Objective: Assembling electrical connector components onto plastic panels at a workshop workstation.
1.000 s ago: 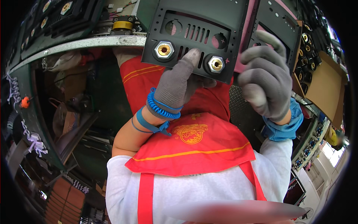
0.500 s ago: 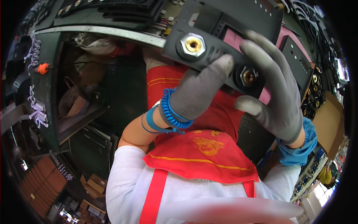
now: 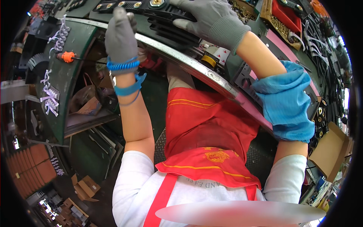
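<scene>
On the far bench, a black metal panel (image 3: 172,10) with brass-and-silver nut fittings (image 3: 156,3) lies on a stack of dark panels (image 3: 172,33). My right hand (image 3: 208,20), in a grey glove, grips the panel's right end, thumb at the near side and fingers beyond. My left hand (image 3: 121,38), also gloved, reaches up to the front of a row of fitted panels. Its fingers are pressed together, and whatever lies between them is hidden. A blue coil and strap (image 3: 128,89) circle my left wrist; a blue sleeve (image 3: 285,100) covers part of my right forearm.
A metal bench edge (image 3: 170,53) runs between me and the panels. Beyond my right hand stands a red bin (image 3: 285,17) beside small brass parts. An open cardboard box (image 3: 327,151) is at the right. An orange connector (image 3: 68,56) hangs at the left.
Both hands have moved away from my body, up and to the left. The black panel has gone from above my lap to the stack on the bench.
</scene>
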